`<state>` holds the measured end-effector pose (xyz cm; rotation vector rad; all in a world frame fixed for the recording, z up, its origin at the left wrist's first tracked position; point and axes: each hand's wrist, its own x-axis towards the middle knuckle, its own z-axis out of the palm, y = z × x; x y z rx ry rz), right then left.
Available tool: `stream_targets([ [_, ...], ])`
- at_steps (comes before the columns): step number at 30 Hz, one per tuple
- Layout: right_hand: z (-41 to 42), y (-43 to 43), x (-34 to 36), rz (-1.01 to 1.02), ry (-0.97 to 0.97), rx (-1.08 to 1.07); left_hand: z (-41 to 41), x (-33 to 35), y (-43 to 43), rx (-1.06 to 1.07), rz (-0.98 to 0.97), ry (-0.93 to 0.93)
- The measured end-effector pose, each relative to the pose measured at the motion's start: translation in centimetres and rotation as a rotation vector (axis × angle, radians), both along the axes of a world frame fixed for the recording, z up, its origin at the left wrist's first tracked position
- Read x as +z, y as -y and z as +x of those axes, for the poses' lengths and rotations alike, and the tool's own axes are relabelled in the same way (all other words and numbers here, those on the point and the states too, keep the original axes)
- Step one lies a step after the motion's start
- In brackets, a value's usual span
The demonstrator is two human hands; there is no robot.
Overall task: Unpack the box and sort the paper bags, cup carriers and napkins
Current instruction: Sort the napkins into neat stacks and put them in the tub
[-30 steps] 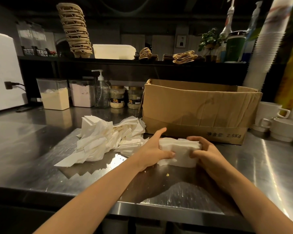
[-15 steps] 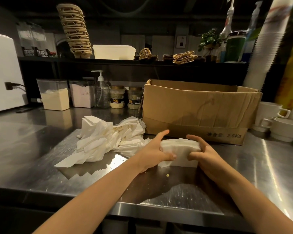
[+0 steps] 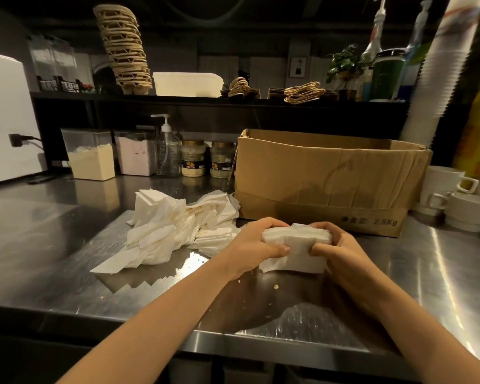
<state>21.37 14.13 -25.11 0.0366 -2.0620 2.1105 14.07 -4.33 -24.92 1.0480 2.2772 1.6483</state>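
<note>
A neat stack of white napkins stands on the steel counter just in front of the open cardboard box. My left hand grips the stack's left end, fingers over the top and thumb on the near face. My right hand grips its right end the same way. A loose heap of white napkins lies to the left. On the shelf behind stand a tall leaning stack of cup carriers and brown paper bags with handles. The box's inside is hidden.
At the back of the counter stand two powder containers, a pump bottle and two jars. White cups sit at the right. A column of paper cups rises beside the box. A white tub is on the shelf.
Both hands have closed tighter round the napkin stack, with the fingers now curled over its top. The stack sits slightly squeezed and tilted toward me. Nothing else has moved.
</note>
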Motion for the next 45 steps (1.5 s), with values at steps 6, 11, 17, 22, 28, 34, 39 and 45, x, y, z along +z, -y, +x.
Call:
stream_targets([
  [6,0.0,0.1,0.0,0.076,0.015,-0.009,-0.1,0.2,0.2,-0.021,-0.016,0.006],
  [11,0.0,0.1,0.0,0.089,0.018,0.004,-0.2,0.3,0.5,-0.035,0.014,0.067],
  [17,-0.1,0.1,0.0,0.088,0.018,0.004,-0.3,0.1,0.5,-0.031,-0.011,0.084],
  [22,-0.2,0.0,-0.1,0.104,0.021,-0.034,-0.6,-0.2,0.4,-0.014,-0.041,0.073],
  [28,0.4,0.2,0.1,-0.027,0.019,0.034,-0.4,0.8,1.0,-0.015,0.050,0.207],
  [34,0.8,1.6,3.0,-0.055,0.011,0.079,0.3,4.4,2.9,-0.004,0.109,0.310],
  [39,-1.1,3.5,8.2,0.074,-0.049,0.144,-0.3,9.1,5.3,0.053,0.189,0.331],
  [45,-6.8,5.5,15.2,0.234,-0.036,0.131,-4.7,14.1,7.3,0.091,0.277,0.340],
])
